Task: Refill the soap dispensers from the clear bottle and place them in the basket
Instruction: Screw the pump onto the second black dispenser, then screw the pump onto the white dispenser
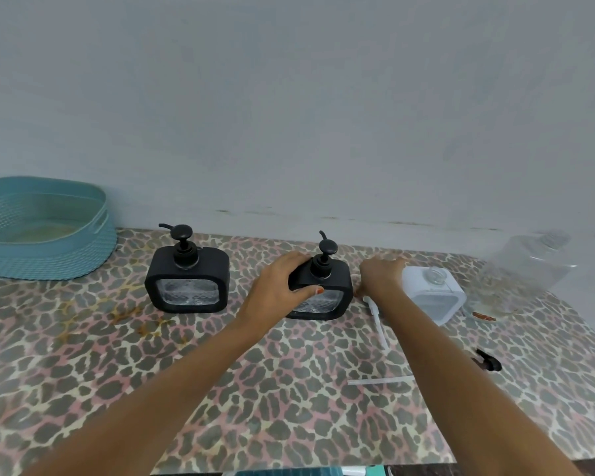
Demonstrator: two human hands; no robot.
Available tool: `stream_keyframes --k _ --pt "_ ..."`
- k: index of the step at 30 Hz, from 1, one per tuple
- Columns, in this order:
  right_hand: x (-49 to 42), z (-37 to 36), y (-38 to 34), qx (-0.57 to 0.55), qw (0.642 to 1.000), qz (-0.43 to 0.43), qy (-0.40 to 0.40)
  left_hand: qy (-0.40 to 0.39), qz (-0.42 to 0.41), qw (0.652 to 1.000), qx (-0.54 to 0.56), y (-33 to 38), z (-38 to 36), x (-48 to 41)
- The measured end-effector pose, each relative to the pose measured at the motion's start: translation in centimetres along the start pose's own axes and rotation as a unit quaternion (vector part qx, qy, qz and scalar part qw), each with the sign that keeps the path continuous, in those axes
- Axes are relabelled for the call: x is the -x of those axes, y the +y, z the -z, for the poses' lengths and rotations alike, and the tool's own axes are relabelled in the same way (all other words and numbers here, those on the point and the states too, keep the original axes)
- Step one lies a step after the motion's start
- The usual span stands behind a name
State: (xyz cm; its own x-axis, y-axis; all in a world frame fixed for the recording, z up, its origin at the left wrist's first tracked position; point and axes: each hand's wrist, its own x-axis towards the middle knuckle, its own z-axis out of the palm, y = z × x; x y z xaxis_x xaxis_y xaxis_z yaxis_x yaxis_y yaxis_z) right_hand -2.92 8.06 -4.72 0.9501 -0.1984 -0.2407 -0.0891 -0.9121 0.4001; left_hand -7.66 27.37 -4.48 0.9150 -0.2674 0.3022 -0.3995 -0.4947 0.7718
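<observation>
Your left hand (279,286) grips the top left corner of the middle black dispenser (337,280), with the thumb on its front. Your right hand (380,276) curls down between it and the white dispenser (437,297). I cannot tell if it holds anything. The white dispenser has no top on, and a white pump (375,310) lies on the table (220,389) by your right wrist. The clear bottle (529,266) is far right and the basket (49,266) is far left. Watch out: your right arm is very near the open white dispenser. A bump could tip it and spill soap. You could also knock the loose pump away.
</observation>
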Motion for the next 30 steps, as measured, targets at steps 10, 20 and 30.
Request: stream_keyframes --k 10,20,30 --pt "2.0 2.8 1.6 -0.172 0.977 -0.011 0.126 -0.02 0.011 1.0 0.001 0.4 0.2 -0.2" --pt "7.6 6.6 6.4 -0.405 0.878 -0.058 0.248 0.002 0.015 1.0 -0.022 3.9 1.1 -0.6" --pt "10.5 6.2 11.9 -0.528 0.758 -0.07 0.376 -0.036 -0.075 0.996 -0.003 10.0 -2.7 -1.8"
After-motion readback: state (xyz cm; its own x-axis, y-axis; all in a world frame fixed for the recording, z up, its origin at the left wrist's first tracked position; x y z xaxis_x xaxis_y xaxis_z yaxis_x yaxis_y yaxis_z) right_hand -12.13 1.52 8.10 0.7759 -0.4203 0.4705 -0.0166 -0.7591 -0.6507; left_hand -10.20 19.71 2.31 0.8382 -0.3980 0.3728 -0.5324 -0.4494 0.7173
